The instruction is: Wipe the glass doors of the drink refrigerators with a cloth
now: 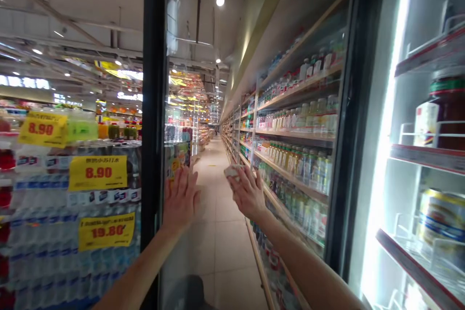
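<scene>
A tall glass door [151, 82] with a black frame stands open in front of me. My left hand [181, 201] is stretched out with its fingers apart, flat at the glass beside the left upright of the frame. Near the middle of the pane, my right hand [250, 194] holds a pale folded cloth [232, 171] against the glass. The cloth sticks out past the fingertips, and the rest of it is hidden under the fingers.
On the right, a lit cooler has wire-fronted shelves [428, 157] with a dark bottle [450, 111] and a can [441, 215]. Stacked water bottles [43, 232] with yellow price signs [98, 173] stand on the left. Rows of drinks and a tiled aisle [215, 203] show in the pane.
</scene>
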Tool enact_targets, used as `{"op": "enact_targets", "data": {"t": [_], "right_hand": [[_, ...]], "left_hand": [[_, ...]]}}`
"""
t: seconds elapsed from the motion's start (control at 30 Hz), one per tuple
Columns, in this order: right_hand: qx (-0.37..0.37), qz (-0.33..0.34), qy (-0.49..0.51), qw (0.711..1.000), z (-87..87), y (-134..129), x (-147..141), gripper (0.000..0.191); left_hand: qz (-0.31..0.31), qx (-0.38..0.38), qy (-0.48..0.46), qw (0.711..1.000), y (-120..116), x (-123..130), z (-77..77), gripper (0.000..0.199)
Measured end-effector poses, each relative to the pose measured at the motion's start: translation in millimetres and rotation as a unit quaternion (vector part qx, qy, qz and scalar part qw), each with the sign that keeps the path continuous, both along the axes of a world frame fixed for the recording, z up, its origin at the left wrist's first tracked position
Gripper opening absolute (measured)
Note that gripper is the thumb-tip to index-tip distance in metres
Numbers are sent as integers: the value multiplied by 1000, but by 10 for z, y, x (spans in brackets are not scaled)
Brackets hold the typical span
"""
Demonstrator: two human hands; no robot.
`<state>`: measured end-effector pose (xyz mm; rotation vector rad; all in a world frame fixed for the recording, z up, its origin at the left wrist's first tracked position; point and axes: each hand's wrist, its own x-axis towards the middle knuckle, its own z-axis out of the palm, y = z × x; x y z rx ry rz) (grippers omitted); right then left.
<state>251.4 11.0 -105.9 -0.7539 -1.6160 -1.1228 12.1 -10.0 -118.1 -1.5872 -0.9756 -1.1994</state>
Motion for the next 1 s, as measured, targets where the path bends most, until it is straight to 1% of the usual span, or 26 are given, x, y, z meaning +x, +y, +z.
{"op": "enact_targets", "data": {"t": [0.03, 0.07, 0.1, 0.17, 0.2, 0.23, 0.3, 0.37, 0.4, 0.43, 0.47, 0.5, 0.53, 0.6, 0.63, 0.67, 0.7, 0.73, 0.77, 0.8, 0.83, 0.87, 0.9, 0.93, 0.97, 1.0], "right_hand": [[12, -1, -6, 1000, 15, 5, 44, 49], [26, -8, 19, 999, 56, 19, 136, 49], [39, -19, 71, 997, 120, 39, 263, 51], [49, -39, 188, 980, 281, 84, 527, 57], [45, -42, 227, 972, 355, 102, 623, 60], [40, -39, 241, 969, 411, 112, 679, 61], [32, -18, 201, 979, 449, 112, 682, 61], [25, -7, 135, 990, 414, 105, 645, 57], [17, -10, 121, 993, 392, 108, 662, 56], [8, -18, 126, 992, 381, 119, 718, 55], [1, -26, 155, 988, 388, 138, 815, 54], [0, -30, 209, 978, 417, 164, 939, 54], [4, -29, 276, 961, 466, 194, 1070, 54], [22, -21, 404, 914, 591, 245, 1240, 57], [30, -17, 434, 900, 643, 255, 1236, 58], [34, -16, 431, 901, 673, 248, 1158, 57], [35, -17, 394, 918, 674, 226, 1012, 55], [30, -17, 327, 944, 647, 192, 817, 52], [27, -19, 244, 969, 599, 154, 601, 48], [23, -17, 148, 989, 543, 119, 397, 45], [15, -9, 53, 998, 494, 93, 234, 44], [9, -4, -13, 1000, 465, 78, 133, 43], [6, -1, -42, 999, 469, 76, 105, 44], [5, -2, -26, 1000, 510, 87, 143, 45], [7, -7, 35, 999, 588, 106, 228, 46], [9, -16, 125, 992, 697, 132, 331, 47]], "left_hand": [[0, -2, 1, 1000, -1, -5, -1, 67], [4, -4, 3, 1000, -6, -8, -1, 67], [8, -3, 6, 1000, -14, -9, 1, 67], [17, 1, 11, 1000, -35, -6, 8, 68], [20, 4, 12, 1000, -45, -2, 12, 68], [20, 6, 12, 1000, -53, 1, 15, 67], [17, 8, 10, 1000, -61, 4, 19, 67], [20, 8, 8, 1000, -62, 2, 17, 66], [23, 10, 8, 1000, -62, -1, 15, 66], [27, 11, 9, 1000, -62, -5, 13, 66], [31, 12, 9, 999, -64, -9, 10, 65], [35, 10, 10, 999, -68, -13, 7, 65], [38, 9, 12, 999, -73, -16, 4, 64], [44, 7, 13, 999, -82, -18, -1, 64], [46, 7, 14, 999, -85, -16, -2, 64], [49, 8, 14, 999, -86, -12, -3, 64], [49, 11, 14, 999, -85, -8, -3, 65], [48, 16, 15, 999, -81, -4, -2, 66], [45, 21, 18, 999, -76, -2, 0, 66], [41, 25, 21, 999, -71, -2, 4, 67], [36, 31, 23, 999, -66, -5, 9, 68], [31, 35, 25, 999, -65, -11, 16, 68], [29, 35, 26, 999, -66, -18, 23, 68], [28, 31, 28, 999, -72, -26, 32, 68], [27, 26, 29, 999, -82, -32, 40, 68], [27, 22, 30, 999, -93, -36, 47, 67]]}}
